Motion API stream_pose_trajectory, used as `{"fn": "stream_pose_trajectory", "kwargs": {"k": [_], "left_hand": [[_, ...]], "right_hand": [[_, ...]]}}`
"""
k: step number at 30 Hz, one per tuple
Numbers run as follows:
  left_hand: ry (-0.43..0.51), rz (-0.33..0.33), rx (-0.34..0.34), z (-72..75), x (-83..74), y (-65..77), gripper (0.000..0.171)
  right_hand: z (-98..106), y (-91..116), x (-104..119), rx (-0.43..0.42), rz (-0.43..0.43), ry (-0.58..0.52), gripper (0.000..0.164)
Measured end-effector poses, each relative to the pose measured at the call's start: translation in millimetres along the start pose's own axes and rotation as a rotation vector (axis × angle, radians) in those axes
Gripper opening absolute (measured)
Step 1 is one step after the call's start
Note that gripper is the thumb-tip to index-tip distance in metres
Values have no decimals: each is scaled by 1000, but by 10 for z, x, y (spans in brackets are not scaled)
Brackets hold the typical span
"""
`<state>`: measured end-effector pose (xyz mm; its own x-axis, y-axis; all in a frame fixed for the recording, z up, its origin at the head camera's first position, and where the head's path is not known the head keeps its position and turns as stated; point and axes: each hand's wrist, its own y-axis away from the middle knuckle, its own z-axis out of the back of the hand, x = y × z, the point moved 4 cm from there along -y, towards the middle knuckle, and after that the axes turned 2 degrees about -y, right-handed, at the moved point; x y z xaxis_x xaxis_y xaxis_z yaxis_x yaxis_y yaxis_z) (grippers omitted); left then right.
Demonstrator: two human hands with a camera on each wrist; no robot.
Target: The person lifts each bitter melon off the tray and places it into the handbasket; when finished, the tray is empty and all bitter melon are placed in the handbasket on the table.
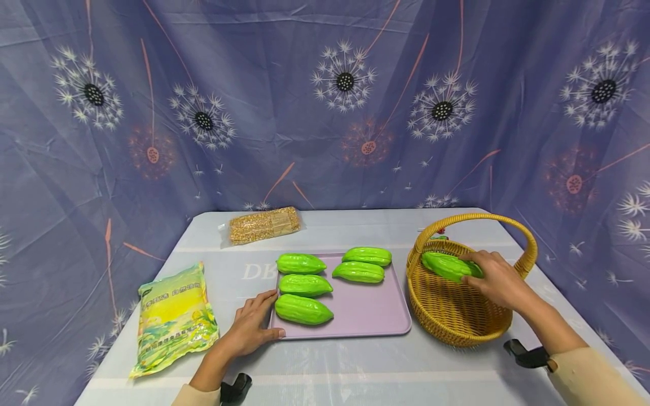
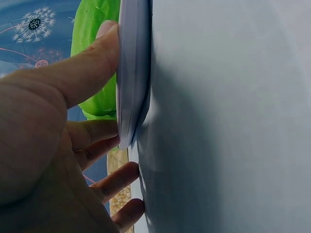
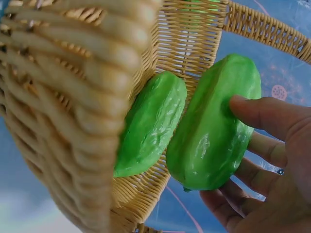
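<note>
In the right wrist view, my right hand (image 1: pixel 500 282) holds a smooth green ribbed gourd (image 3: pixel 216 126), thumb on its near face and fingers behind it. It is over the wicker basket (image 1: pixel 457 330), beside a wrinkled green gourd (image 3: pixel 153 126) that lies inside. My left hand (image 1: pixel 251 327) rests at the near left corner of a pale purple tray (image 1: pixel 365 316). Its thumb and fingertips touch the rim, fingers fairly straight. On the tray lie three gourds (image 1: pixel 304 309) in a column at the left and two more (image 1: pixel 359 272) at the back middle.
A yellow-green printed bag (image 1: pixel 175 321) lies at the left of the table. A clear packet of yellow grains (image 1: pixel 264 225) is at the back. The basket's tall arched handle (image 1: pixel 477 216) rises above the right hand. Behind it shows a small red thing (image 1: pixel 440 230), too small to tell.
</note>
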<state>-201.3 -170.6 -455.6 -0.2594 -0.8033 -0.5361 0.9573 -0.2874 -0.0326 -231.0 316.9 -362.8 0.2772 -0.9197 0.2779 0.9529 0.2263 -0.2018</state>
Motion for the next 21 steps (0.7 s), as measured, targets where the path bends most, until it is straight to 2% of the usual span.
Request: {"fn": "stream_pose_trajectory", "kwargs": {"k": [8, 21], "left_hand": [[0, -2, -3, -1, -2, -1, 84], [1, 4, 2, -2, -3, 2, 84]], "right_hand": [[5, -85, -29, 68, 27, 1, 43], [-91, -190, -162, 144, -7, 4, 43]]}}
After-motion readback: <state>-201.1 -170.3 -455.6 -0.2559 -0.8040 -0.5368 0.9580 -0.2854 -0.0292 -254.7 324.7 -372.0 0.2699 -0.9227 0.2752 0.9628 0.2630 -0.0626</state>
